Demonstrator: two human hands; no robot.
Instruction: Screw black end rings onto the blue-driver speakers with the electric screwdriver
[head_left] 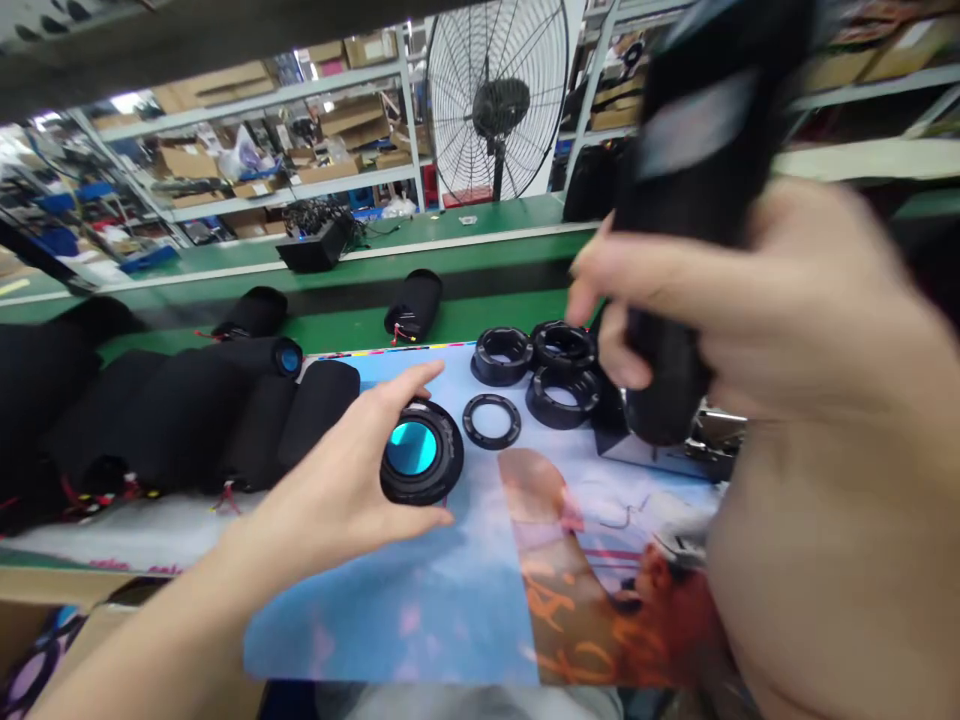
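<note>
The left hand (352,475) wraps the teal-faced cylinder (412,448) on the mat (360,620) — a ring (451,455) apparently already seated, fastening unclear. The right hand (795,285) grips a blurred black tool (690,200); 4 loose rings (492,442) look unfitted — work seemingly partway.

Workshop interior: dark overhead ledge (187,50) at 11 o'clock; metal shelving (330,83), 10 to 11, stacked with cardboard boxes (352,125); large caged fan (501,105) at 12, white panel (576,30) behind; long green counter (517,212) below, 10 to 1; further loaded racking (596,75), 1 to 2 o'clock.
</note>
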